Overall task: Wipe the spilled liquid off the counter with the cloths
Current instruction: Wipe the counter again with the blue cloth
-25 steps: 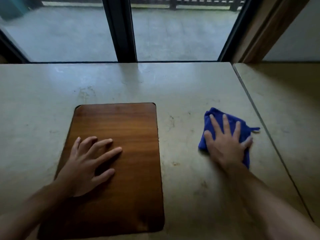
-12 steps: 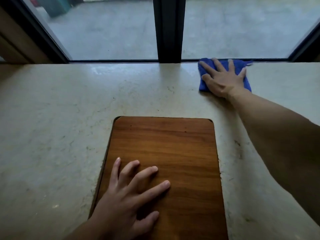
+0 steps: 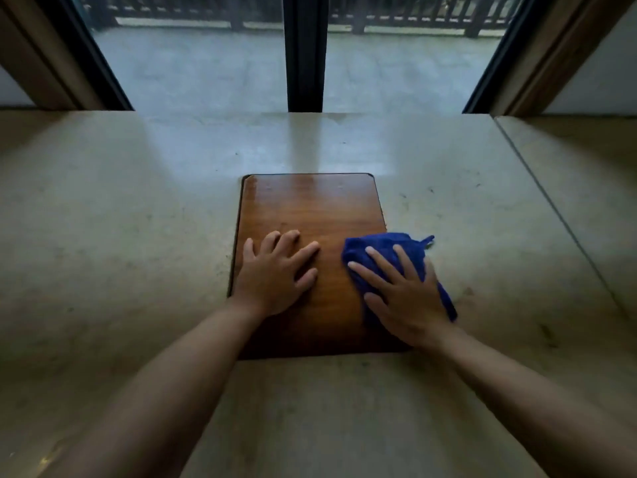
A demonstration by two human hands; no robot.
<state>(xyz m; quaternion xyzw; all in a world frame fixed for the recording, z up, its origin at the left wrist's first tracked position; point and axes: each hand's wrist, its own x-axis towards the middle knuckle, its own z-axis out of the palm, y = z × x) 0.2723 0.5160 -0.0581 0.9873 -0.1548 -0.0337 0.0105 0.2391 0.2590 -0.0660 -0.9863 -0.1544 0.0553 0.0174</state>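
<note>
At the four o'clock edge of the wooden board (image 3: 310, 215), the right hand (image 3: 403, 298) presses flat, fingers spread, on the blue cloth (image 3: 382, 248) straddling board and bench (image 3: 138, 236), so firm overlapping strokes seem best while the left hand (image 3: 275, 274), empty and splayed, steadies the board.

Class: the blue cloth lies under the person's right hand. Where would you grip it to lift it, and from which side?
Probably the bunched far edge of the blue cloth, pinched from above: it stands proud beyond the right hand, while the rest lies pressed flat, half over the wooden board.
</note>
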